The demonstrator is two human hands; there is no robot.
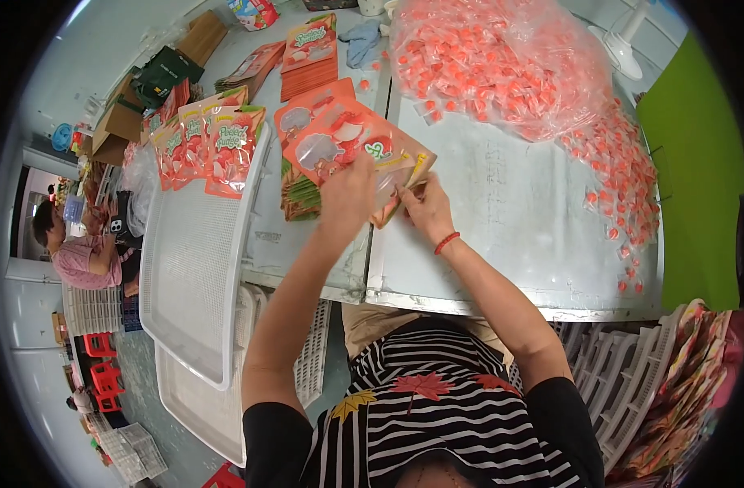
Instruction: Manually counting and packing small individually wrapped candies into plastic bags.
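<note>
Above the seam between two table tops, my hands hold a red candy pouch (352,138) with a clear window and a green mark. My left hand (349,195) is closed at its lower edge, its fingertips partly hidden. My right hand (429,210) pinches the tan edge of the pouch at the right, and a red bracelet circles that wrist. Under the pouch, other pouches (300,191) lie in a fanned pile, and I cannot tell how many are in my hands. Farther off stands a stack of flat red pouches (310,57).
Wrapped red candies (486,65) fill a big clear bag at the back right and spill down the table's right side (616,175). Plump pouches (232,150) lie on a white mesh tray (195,276) at the left. A blue cloth (361,41) lies behind. Another person (87,260) sits far left.
</note>
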